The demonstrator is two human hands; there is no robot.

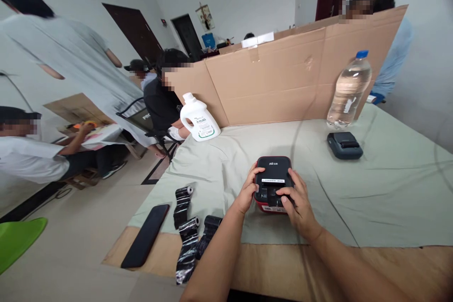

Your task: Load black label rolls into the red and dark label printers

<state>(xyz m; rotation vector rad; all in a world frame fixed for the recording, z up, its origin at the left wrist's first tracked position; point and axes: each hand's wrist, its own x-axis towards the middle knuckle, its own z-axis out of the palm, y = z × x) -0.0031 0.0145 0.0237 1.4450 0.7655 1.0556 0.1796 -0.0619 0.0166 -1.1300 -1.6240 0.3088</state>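
Note:
A black label printer with a red base sits on the cloth in front of me, a white strip label across its top. My left hand grips its left side, fingers bent over the edge. My right hand holds the right side, with thumb and a finger on a black piece at the printer's front slot. Whether that piece is loose film or part of the printer, I cannot tell. Left of my forearm lie several partly unrolled shiny black rolls, one partly hidden by the arm.
A dark phone lies at the table's left edge. Toward the back stand a white jug, a large water bottle and a small dark device. A cardboard panel borders the far side. Several people are around the room.

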